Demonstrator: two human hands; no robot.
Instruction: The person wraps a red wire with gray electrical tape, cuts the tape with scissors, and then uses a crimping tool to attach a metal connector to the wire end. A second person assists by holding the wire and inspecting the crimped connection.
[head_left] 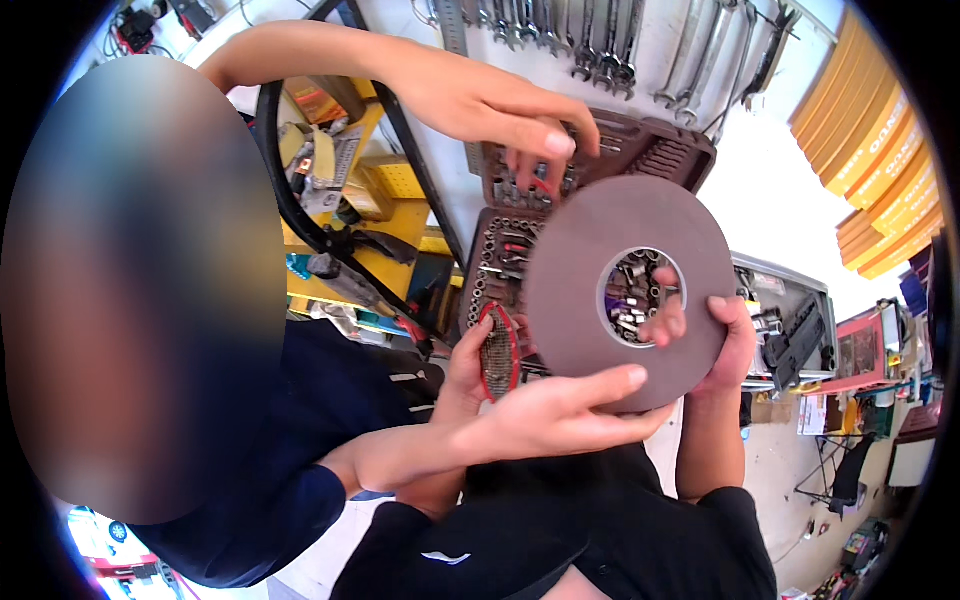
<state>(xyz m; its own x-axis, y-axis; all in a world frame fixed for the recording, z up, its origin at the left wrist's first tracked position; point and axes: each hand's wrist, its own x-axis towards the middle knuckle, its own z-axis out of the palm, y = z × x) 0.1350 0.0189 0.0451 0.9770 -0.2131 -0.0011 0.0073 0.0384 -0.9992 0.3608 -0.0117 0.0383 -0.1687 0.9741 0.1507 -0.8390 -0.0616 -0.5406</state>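
A large brown grinding wheel (570,260) with a round centre hole is held up before me. My right hand (733,335) grips its right edge, thumb on the front face, and fingertips show through the hole. My left hand (465,370) is closed around an oval thing with a red rim and a grey, ribbed face (497,350), whose kind I cannot make out. A co-worker's hand (570,410) lies against the wheel's lower left edge, across my left forearm. The co-worker's other hand (520,130) reaches over the wheel's top left.
Behind the wheel is an open brown socket set case (490,235). Several wrenches (600,45) hang on the wall above. A yellow shelf (395,250) with boxes stands left, a tool drawer (800,330) right. The co-worker (330,400) stands close at my left.
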